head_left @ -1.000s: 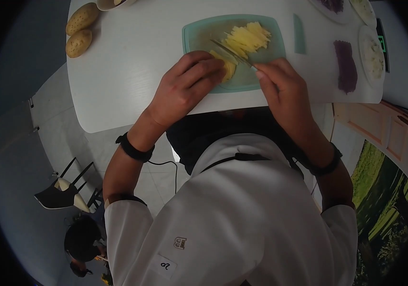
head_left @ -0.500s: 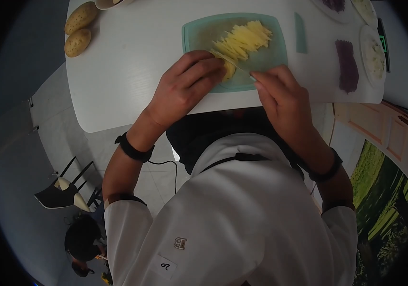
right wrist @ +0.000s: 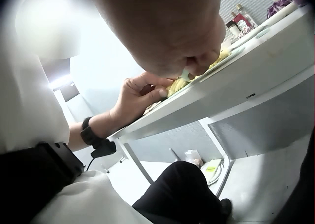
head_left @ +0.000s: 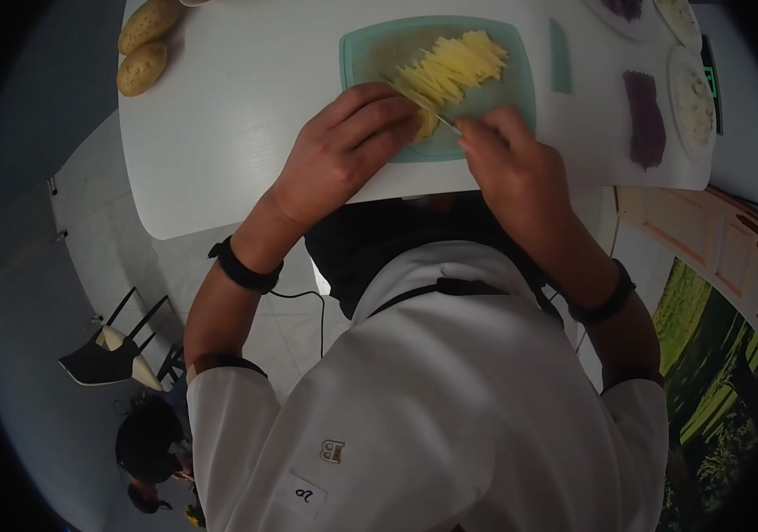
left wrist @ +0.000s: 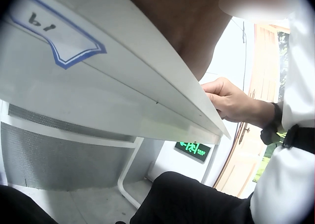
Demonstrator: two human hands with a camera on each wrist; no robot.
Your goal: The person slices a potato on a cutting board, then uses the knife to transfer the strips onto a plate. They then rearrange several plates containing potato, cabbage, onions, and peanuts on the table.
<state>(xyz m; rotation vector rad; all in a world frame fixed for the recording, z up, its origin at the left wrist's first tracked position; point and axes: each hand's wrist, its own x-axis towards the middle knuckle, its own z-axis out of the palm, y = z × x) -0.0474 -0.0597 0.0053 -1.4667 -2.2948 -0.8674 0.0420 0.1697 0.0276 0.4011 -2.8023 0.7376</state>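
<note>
On the green cutting board (head_left: 370, 55) lies a row of pale yellow potato sticks (head_left: 457, 66). The left hand (head_left: 336, 152) holds sliced potato (head_left: 428, 127) against the board's near part, fingers bent over it; in the right wrist view its thumb and fingers (right wrist: 135, 97) surround the yellow slices (right wrist: 175, 87). The right hand (head_left: 518, 171) grips a small knife (head_left: 446, 122), its blade slanting across the slices beside the left fingertips. The left wrist view shows the right hand (left wrist: 231, 102) beyond the table edge, with the board hidden.
Two whole potatoes (head_left: 143, 69) lie at the table's far left. Right of the board are a green blade-shaped piece (head_left: 560, 58), a purple shredded strip (head_left: 643, 120) and a plate of pale food (head_left: 692, 97). A chair (head_left: 113, 355) stands on the floor at left.
The right hand and knife have shifted left, toward the left hand. Cut sticks lie closer together in the row. The left hand keeps its hold on the slices; the head view has shifted slightly.
</note>
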